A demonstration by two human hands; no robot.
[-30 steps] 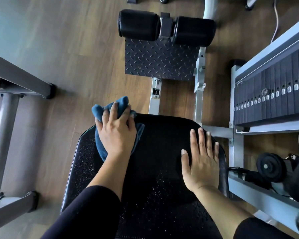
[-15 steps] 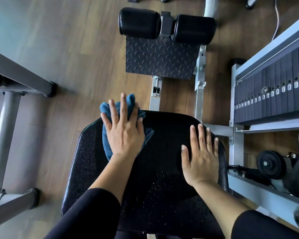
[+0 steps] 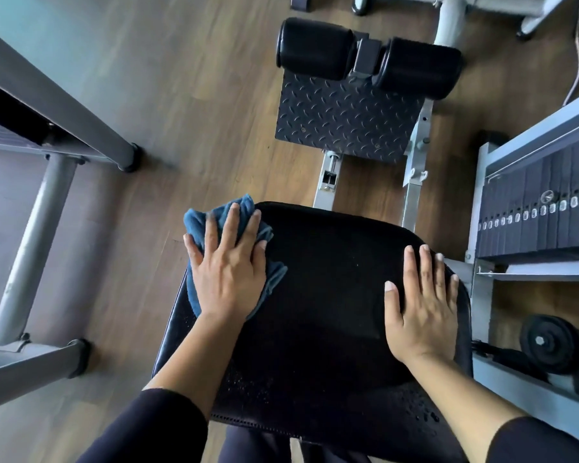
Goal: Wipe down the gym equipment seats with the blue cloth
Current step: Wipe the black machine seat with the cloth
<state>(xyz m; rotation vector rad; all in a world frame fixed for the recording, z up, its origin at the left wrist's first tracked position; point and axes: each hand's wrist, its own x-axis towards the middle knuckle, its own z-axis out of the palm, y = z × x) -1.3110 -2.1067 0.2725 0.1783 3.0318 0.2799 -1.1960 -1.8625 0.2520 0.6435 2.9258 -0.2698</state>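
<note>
Pressing plush cloth (image 3: 199,225) onto padded seat (image 3: 328,279)

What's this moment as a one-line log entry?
left hand presses blue cloth on seat | right hand flat on seat | droplets visible

This is a gym — the weights end of one, from where I stand. A black padded seat (image 3: 331,295) faces two black roller pads (image 3: 315,48) and a tread-plate footrest (image 3: 341,125). Just to its right, a weight stack (image 3: 549,212) of dark slabs with small white tags sits in a pale metal rack (image 3: 528,135). A black disc (image 3: 550,344) shows low under that stack, and grey machine tubing (image 3: 30,228) on rubber-capped feet stands to the left — all of it on a wood-plank floor (image 3: 198,95).
</note>
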